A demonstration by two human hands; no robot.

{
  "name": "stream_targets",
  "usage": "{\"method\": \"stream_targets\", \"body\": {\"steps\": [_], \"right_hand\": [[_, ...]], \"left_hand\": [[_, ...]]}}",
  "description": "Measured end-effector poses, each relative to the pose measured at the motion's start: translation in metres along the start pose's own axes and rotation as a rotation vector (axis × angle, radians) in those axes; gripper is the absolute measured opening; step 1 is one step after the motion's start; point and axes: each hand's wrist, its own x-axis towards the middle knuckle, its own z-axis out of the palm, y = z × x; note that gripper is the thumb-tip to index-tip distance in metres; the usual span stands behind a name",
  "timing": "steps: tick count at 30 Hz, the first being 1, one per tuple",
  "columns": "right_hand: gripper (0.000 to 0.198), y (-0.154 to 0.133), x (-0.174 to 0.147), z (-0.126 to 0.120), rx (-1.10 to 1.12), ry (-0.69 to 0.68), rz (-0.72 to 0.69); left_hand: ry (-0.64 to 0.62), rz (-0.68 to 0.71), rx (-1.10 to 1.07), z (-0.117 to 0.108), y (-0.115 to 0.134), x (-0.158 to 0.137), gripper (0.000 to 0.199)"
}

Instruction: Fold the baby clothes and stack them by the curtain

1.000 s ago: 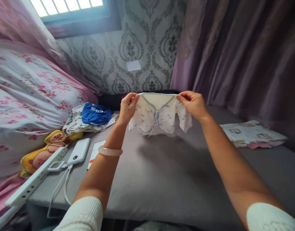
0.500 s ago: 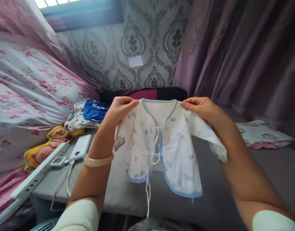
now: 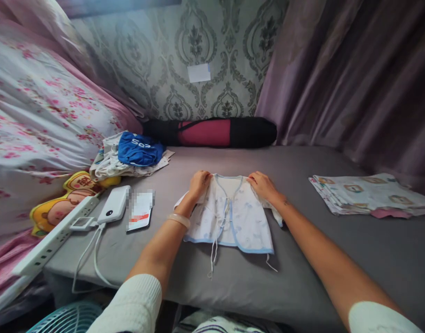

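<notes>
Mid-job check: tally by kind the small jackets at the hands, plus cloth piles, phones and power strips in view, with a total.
Small jacket: 1
Cloth piles: 2 (folded stack, crumpled pile)
Phone: 1
Power strip: 1
Total: 5

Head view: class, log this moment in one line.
white jacket: front up on grey surface | left hand: holds one shoulder | right hand: holds other shoulder

Damask-patterned wall (image 3: 229, 51), purple curtain (image 3: 323, 83), gray-covered surface (image 3: 303, 273), dim light
</notes>
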Motion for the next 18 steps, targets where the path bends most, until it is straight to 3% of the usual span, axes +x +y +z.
{"method": "stream_targets", "body": {"steps": [9,18], "right_hand": [[0.030,0.008,0.021,0.006,-0.118,-0.099,0.037],[0.030,0.027,0.055,0.014,-0.134,-0.154,0.042]], "left_hand": [[-0.045,-0.006,0.074,0.007,0.006,0.017,0.032],[-0.108,-0.025,0.072,0.031,-0.004,0.053,0.031]]}}
